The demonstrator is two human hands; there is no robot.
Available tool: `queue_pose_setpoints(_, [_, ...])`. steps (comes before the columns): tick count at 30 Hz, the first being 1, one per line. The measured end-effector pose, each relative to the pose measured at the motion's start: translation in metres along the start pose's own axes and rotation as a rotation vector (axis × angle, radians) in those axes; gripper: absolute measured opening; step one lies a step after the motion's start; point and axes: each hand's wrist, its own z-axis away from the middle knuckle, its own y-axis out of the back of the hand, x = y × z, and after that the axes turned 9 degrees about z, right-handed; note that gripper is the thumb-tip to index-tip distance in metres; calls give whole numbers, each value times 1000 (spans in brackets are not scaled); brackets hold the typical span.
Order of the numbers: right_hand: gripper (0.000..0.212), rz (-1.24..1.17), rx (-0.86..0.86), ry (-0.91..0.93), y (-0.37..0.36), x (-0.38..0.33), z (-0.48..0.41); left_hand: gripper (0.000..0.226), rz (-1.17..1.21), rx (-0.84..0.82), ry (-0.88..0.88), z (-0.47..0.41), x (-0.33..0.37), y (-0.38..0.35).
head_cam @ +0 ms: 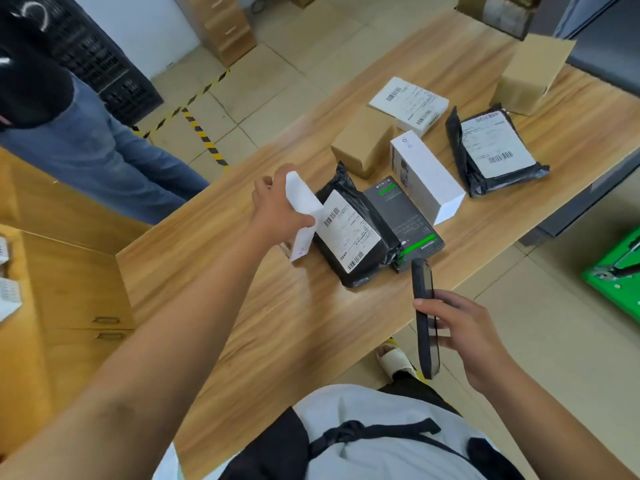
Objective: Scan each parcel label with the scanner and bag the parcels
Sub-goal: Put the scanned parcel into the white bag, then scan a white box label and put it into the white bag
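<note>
Jutting from the right grip — scanner, tip near parcel.

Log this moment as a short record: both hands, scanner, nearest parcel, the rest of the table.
left hand: holds a white paper slip next to the labelled black bag
right hand: grips the scanner near the table edge
other parcels: dark green-striped box, plain white box, brown box, labelled white box, second black bag
far end: open carton

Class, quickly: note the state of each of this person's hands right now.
Left hand: grip closed on a white paper strip.
Right hand: grip closed on the black scanner.
</note>
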Motion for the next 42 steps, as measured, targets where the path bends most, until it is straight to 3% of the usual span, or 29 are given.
queue_pose_setpoints(5, [8,128,-118,16,-21,-8,-14,113,260,152,140,87,-49,25])
queue_pose_setpoints(12, [11,354,-329,25,-58,-17,-26,119,468,377,467,204,-141,-2])
queue_pose_setpoints(20, [56,632,-540,74,-108,-25,-29,115,594,830,731,285,-191,-47])
queue_pose_setpoints(22, [59,679,-556,86,-119,-25,-24,114,666,888,842,295,-196,-58])
queue_pose_setpoints(24, [54,696,-587,108,-127,-24,-18,110,633,896,950,302,-201,-66])
queue_pose_setpoints(27, [80,700,-601,109,-133,-18,-12,110,554,855,1008,312,-213,-72])
queue_pose_setpoints(29, [92,697,-588,101,-133,-14,-8,103,582,804,900,319,-224,-68])
queue_pose_setpoints(31, [92,702,-567,105,-134,-10,-3,87,600,706,746,322,-239,-55])
queue_pose_setpoints(34, [76,689,-498,94,-136,-6,5,65,460,593,731,310,-266,-25])
queue_pose_setpoints(38, [26,665,-403,75,-140,-3,17,80,633,829,952,283,-274,15])
queue_pose_setpoints(42, [32,664,-314,61,-152,0,33,70,876,589,886,261,-260,15])
